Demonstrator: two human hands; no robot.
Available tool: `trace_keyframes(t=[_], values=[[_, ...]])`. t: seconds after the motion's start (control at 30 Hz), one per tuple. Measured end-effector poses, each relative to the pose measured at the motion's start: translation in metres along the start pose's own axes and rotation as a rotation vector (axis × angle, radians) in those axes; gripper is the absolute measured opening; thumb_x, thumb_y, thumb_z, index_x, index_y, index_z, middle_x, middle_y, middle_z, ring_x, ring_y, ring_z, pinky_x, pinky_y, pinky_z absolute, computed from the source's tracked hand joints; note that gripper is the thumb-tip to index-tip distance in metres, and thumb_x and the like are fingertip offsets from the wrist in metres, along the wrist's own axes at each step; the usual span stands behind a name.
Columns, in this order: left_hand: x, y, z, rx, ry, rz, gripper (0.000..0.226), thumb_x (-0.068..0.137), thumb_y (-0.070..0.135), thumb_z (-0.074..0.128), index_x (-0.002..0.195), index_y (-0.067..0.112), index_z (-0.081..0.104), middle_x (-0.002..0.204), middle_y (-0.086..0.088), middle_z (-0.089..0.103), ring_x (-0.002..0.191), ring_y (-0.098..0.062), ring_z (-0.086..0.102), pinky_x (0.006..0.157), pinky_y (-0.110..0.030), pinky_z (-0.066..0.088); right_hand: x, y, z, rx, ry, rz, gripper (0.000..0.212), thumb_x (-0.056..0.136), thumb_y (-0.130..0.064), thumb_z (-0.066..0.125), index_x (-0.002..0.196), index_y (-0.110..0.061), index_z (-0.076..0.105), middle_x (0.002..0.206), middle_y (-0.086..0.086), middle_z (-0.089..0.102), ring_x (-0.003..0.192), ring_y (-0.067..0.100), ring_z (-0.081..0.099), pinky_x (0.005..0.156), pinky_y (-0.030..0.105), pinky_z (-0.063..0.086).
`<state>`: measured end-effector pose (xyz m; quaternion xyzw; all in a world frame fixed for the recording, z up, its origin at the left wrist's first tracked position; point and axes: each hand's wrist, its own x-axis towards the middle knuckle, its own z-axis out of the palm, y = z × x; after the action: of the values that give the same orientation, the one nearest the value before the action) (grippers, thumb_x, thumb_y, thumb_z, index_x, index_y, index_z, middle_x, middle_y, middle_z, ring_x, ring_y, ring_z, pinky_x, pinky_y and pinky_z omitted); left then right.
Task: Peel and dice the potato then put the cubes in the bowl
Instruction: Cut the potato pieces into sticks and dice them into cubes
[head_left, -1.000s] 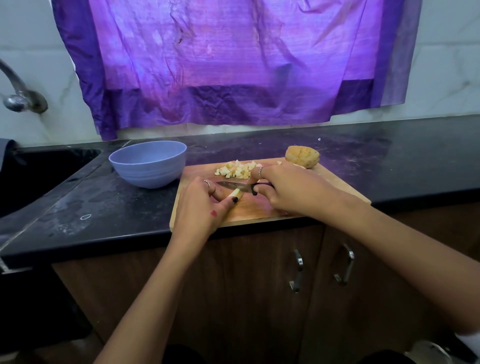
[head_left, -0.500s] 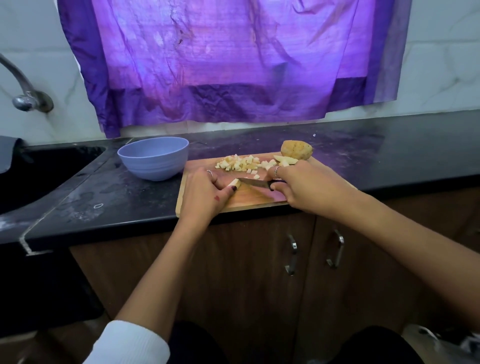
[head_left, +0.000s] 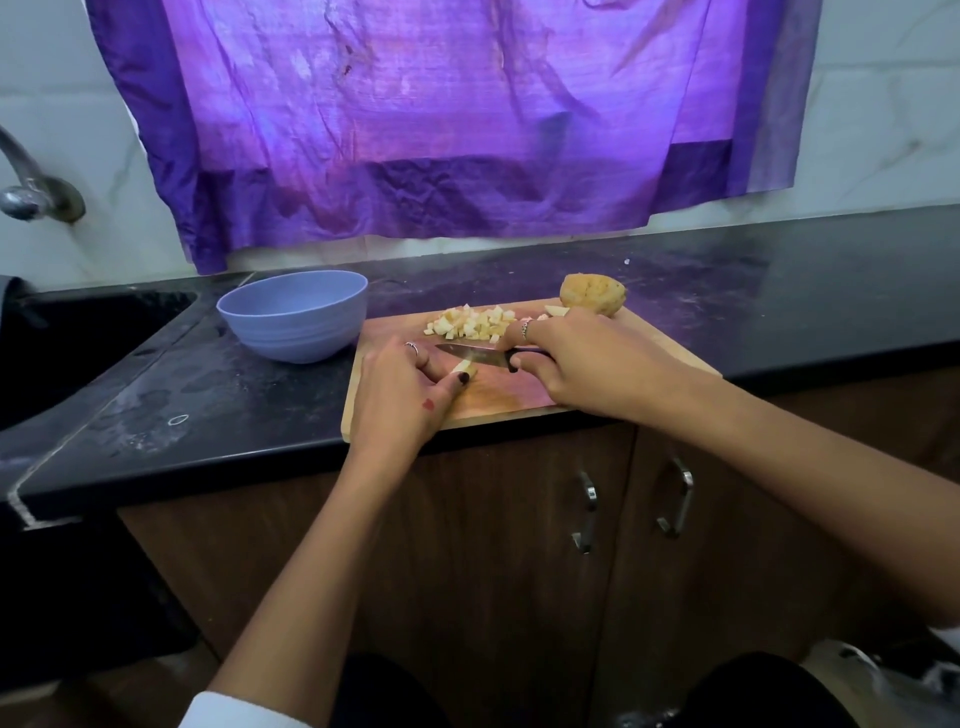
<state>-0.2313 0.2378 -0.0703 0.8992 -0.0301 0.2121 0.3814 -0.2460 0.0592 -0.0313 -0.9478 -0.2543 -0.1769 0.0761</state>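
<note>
On the wooden cutting board (head_left: 519, 400) my left hand (head_left: 402, 395) pinches a small pale potato strip (head_left: 464, 370) against the wood. My right hand (head_left: 582, 364) grips the black handle of a small knife (head_left: 475, 355), its blade lying across the strip's far end. A pile of potato cubes (head_left: 475, 322) lies at the board's far side. The rest of the potato (head_left: 592, 294), rough and brownish, sits at the board's far right corner. The blue bowl (head_left: 293, 314) stands left of the board, its inside hidden from here.
The board lies at the front edge of a black counter (head_left: 779, 301). A dark sink (head_left: 78, 338) with a tap (head_left: 31, 187) is at the left. A purple cloth (head_left: 441, 119) hangs on the wall behind. Cabinet doors with metal handles (head_left: 675, 499) are below.
The view has shifted a little. My right hand with the knife has moved left, bringing the blade over the strip my left hand holds.
</note>
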Motion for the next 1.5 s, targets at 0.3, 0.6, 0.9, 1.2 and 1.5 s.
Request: trace_keyframes(t=[0.3, 0.6, 0.9, 1.2, 1.5], values=[[0.000, 0.002, 0.001, -0.003, 0.000, -0.002, 0.020, 0.082, 0.023, 0.074, 0.067, 0.018, 0.063, 0.075, 0.007, 0.061, 0.065, -0.007, 0.055, 0.057, -0.017, 0.040, 0.015, -0.001, 0.015, 0.005, -0.059, 0.001, 0.021, 0.098, -0.031, 0.046, 0.113, -0.029, 0.058, 0.104, 0.006, 0.060, 0.096, 0.023, 0.057, 0.071, 0.035, 0.049], [0.001, -0.002, 0.002, 0.026, 0.029, 0.040, 0.025, 0.082, 0.031, 0.074, 0.074, 0.007, 0.071, 0.077, 0.002, 0.063, 0.064, -0.005, 0.051, 0.052, -0.011, 0.033, -0.015, 0.004, 0.002, -0.059, 0.056, -0.002, 0.029, 0.099, -0.033, 0.043, 0.124, -0.031, 0.057, 0.093, 0.000, 0.063, 0.090, 0.022, 0.060, 0.068, 0.033, 0.044], [-0.002, 0.000, 0.001, 0.036, 0.030, 0.060, 0.023, 0.084, 0.024, 0.074, 0.065, 0.021, 0.060, 0.071, 0.015, 0.053, 0.060, -0.001, 0.049, 0.048, -0.004, 0.035, -0.002, 0.002, 0.011, -0.042, 0.021, -0.028, 0.023, 0.098, -0.035, 0.042, 0.118, -0.036, 0.054, 0.107, 0.006, 0.063, 0.098, 0.028, 0.060, 0.075, 0.039, 0.051], [0.001, -0.004, 0.006, 0.051, 0.061, 0.061, 0.015, 0.083, 0.026, 0.074, 0.077, 0.012, 0.074, 0.075, 0.001, 0.068, 0.068, -0.009, 0.058, 0.062, -0.023, 0.042, 0.011, -0.007, 0.015, -0.079, -0.021, -0.031, 0.025, 0.099, -0.034, 0.042, 0.121, -0.030, 0.054, 0.106, 0.007, 0.060, 0.098, 0.026, 0.057, 0.066, 0.030, 0.039], [-0.001, -0.004, 0.004, 0.069, 0.089, 0.060, 0.027, 0.081, 0.030, 0.076, 0.070, 0.006, 0.070, 0.080, 0.000, 0.063, 0.069, -0.010, 0.054, 0.064, -0.026, 0.040, -0.021, -0.001, 0.005, -0.124, 0.046, 0.027, 0.030, 0.100, -0.033, 0.041, 0.127, -0.029, 0.053, 0.090, 0.004, 0.056, 0.085, 0.026, 0.059, 0.059, 0.030, 0.035]])
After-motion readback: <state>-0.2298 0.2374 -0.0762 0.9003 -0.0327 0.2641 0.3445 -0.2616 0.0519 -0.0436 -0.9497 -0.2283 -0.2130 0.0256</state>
